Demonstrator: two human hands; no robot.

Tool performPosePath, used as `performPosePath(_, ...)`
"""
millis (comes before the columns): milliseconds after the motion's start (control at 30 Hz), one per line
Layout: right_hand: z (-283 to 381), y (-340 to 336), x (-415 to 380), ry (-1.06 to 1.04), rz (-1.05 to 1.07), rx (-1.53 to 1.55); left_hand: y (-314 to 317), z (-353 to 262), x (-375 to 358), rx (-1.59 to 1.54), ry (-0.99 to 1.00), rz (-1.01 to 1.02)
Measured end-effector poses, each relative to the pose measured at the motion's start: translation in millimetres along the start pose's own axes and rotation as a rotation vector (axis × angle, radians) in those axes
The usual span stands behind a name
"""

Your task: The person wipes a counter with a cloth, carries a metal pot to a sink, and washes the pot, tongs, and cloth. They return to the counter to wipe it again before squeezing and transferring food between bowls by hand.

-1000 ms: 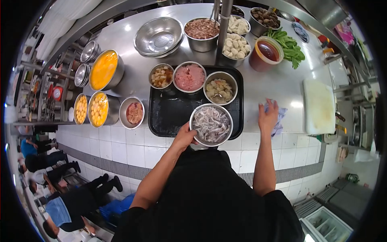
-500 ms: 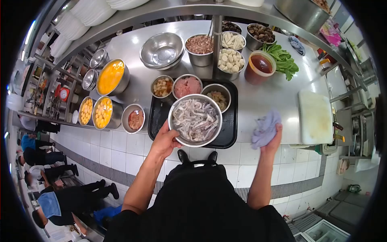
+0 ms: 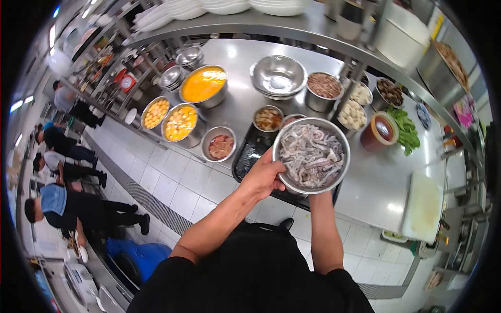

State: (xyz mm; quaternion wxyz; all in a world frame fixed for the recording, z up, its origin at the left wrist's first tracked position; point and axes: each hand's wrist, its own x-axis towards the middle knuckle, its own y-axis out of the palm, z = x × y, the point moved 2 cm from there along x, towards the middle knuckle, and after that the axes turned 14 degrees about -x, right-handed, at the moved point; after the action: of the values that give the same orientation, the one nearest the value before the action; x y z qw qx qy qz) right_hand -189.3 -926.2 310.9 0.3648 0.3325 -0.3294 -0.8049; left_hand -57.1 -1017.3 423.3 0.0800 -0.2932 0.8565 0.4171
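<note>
Both hands are at the steel bowl (image 3: 311,155) of pale seafood, lifted above the black tray (image 3: 249,156). Left hand (image 3: 262,178) fingers clamp its rim; right hand is hidden under it, grip unclear.

The steel bowl (image 3: 311,155) shines silver, its squid pieces pale grey-white with purple tinges. The tray (image 3: 250,156) is black. One big bowl (image 3: 203,85) holds bright orange liquid; two bowls (image 3: 180,123) hold yellow yolks. The leafy greens (image 3: 406,130) are vivid green, the floor tiles (image 3: 177,182) white with a grey band.
</note>
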Motion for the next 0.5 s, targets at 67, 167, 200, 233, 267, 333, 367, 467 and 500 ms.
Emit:
performPosePath(67,-38,34,1,0.043,-0.133,-0.06,-36,-17,-17,-0.036,0.108,-0.134)
performPosePath(167,-108,56,23,0.314,0.046,-0.053,-106,-41,-55,-0.068,0.196,-0.268)
performPosePath(200,-129,74,28,0.333,0.064,-0.133,-129,-52,-70,-0.081,0.237,-0.322)
performPosePath(233,-148,89,31,0.346,0.098,-0.15,-152,-64,-89,-0.091,0.25,-0.381)
performPosePath(267,-169,103,31,0.425,0.211,-0.265,-175,-76,-109,-0.099,0.284,-0.391)
performPosePath(333,-211,142,33,0.502,0.348,-0.391,-221,-104,-150,-0.126,0.348,-0.455)
performPosePath(367,-228,164,30,0.603,0.325,-0.373,-241,-119,-172,-0.15,0.39,-0.485)
performPosePath(467,-265,228,26,0.795,0.244,-0.434,-306,-158,-231,-0.176,0.49,-0.523)
performPosePath(500,-269,255,24,0.769,0.226,-0.421,-321,-173,-249,-0.185,0.524,-0.561)
